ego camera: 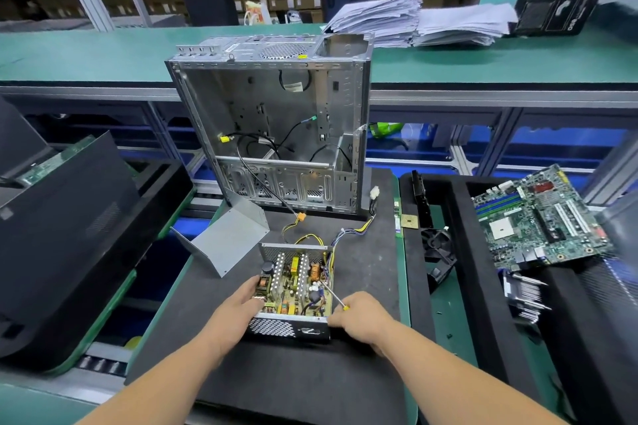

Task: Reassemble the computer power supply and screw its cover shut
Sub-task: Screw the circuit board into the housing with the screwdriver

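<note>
The open power supply (295,281) lies on the black mat in front of me, its circuit board, coils and heat sinks exposed. Its grey bent metal cover (229,238) stands apart on the mat to the upper left. My left hand (241,307) rests on the near left corner of the unit, fingers on the board's edge. My right hand (359,316) grips a screwdriver (333,293) with a yellow handle; its shaft points up-left into the unit's right side. The supply's cable bundle (355,229) trails away behind it.
An empty computer case (276,128) stands upright right behind the power supply. On the right lie a fan (436,245), a CPU chip (409,220), a motherboard (538,217) and a heat sink (524,295). Black panels (65,217) lie on the left.
</note>
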